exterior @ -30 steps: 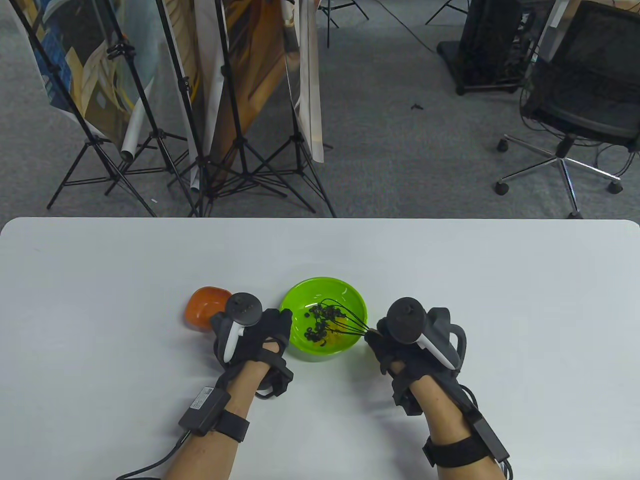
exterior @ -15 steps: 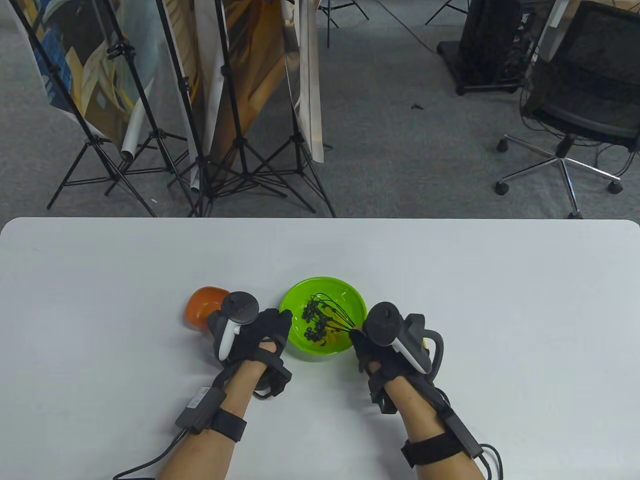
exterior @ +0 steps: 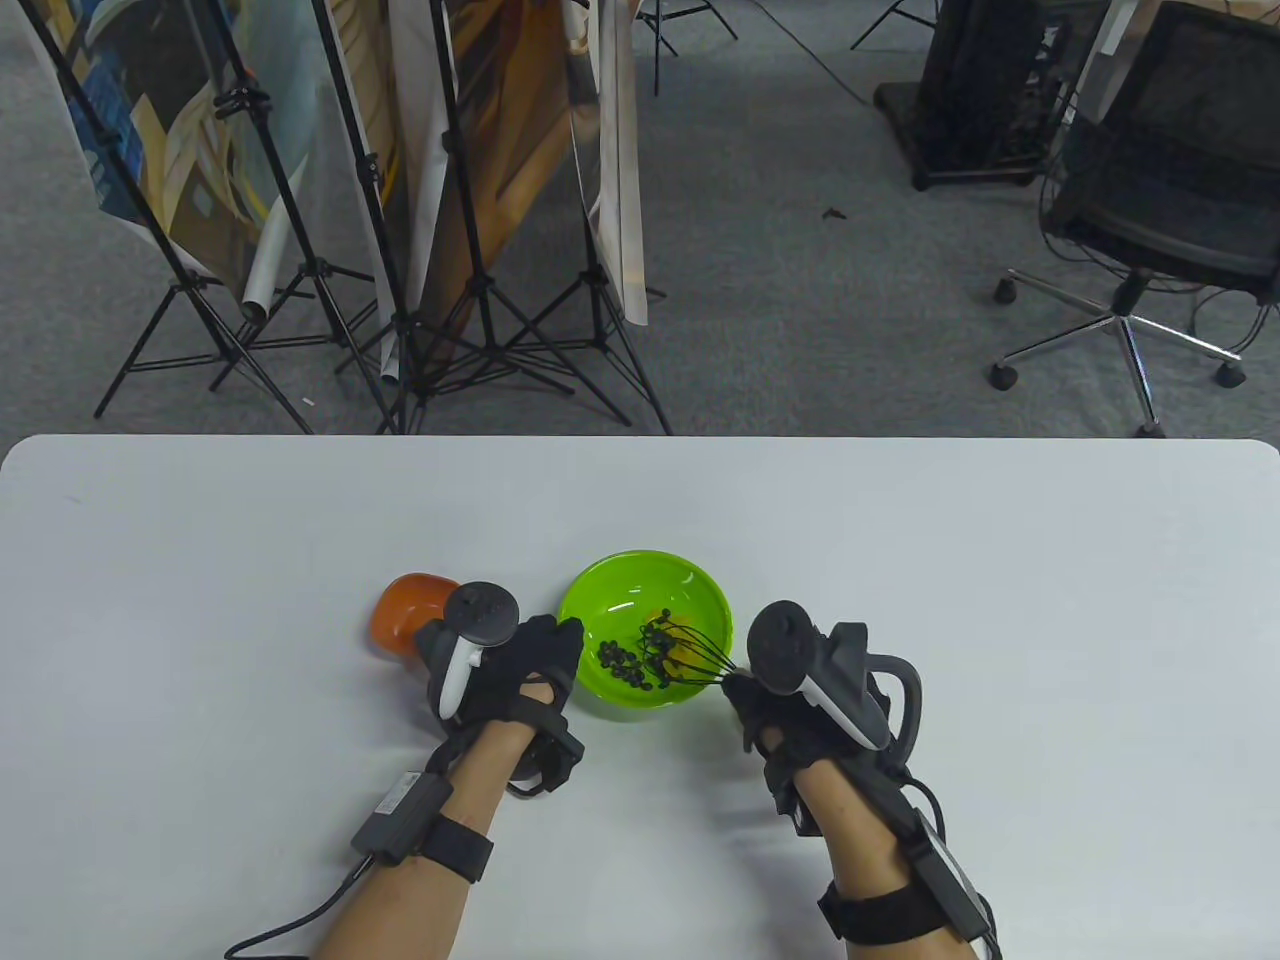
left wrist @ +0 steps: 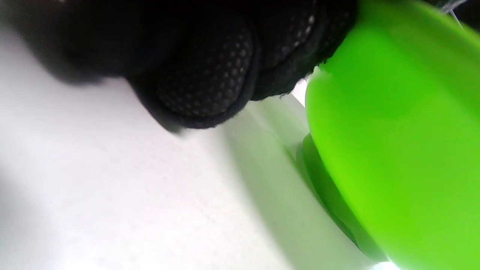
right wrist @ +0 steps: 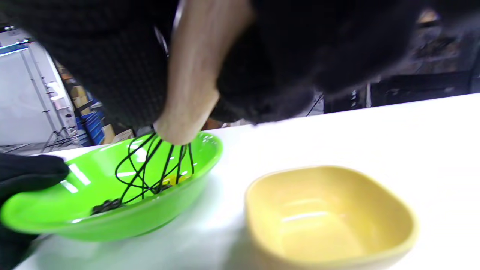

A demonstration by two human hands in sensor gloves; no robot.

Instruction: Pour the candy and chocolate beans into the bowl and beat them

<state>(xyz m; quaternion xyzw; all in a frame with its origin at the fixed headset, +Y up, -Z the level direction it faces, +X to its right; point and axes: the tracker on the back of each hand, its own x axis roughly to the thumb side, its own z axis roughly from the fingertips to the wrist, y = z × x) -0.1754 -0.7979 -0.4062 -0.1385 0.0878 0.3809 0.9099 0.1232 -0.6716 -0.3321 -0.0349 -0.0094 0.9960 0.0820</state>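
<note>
A green bowl (exterior: 640, 565) stands in the near middle of the table. Black chocolate beans (exterior: 620, 660) lie in its near left part, with orange-yellow candy (exterior: 682, 662) beside them under the wires. My right hand (exterior: 760, 695) grips the wooden handle (right wrist: 195, 75) of a black wire whisk (exterior: 690, 652), and the wires (right wrist: 150, 168) reach down into the bowl (right wrist: 93, 225). My left hand (exterior: 545, 655) holds the bowl's left rim. In the left wrist view its gloved fingers (left wrist: 202, 82) sit against the bowl's outer wall (left wrist: 393, 131).
An orange bowl (exterior: 400, 612) lies just left of my left hand. An empty yellow bowl (right wrist: 330, 217) stands right of the green bowl; in the table view my right hand hides it. Beyond the table's far edge are light stands and an office chair (exterior: 1160, 200).
My right hand swung the whisk left across the bowl, then back to the right and nearer. The beans gathered toward the bowl's near left. My left hand stayed on the rim.
</note>
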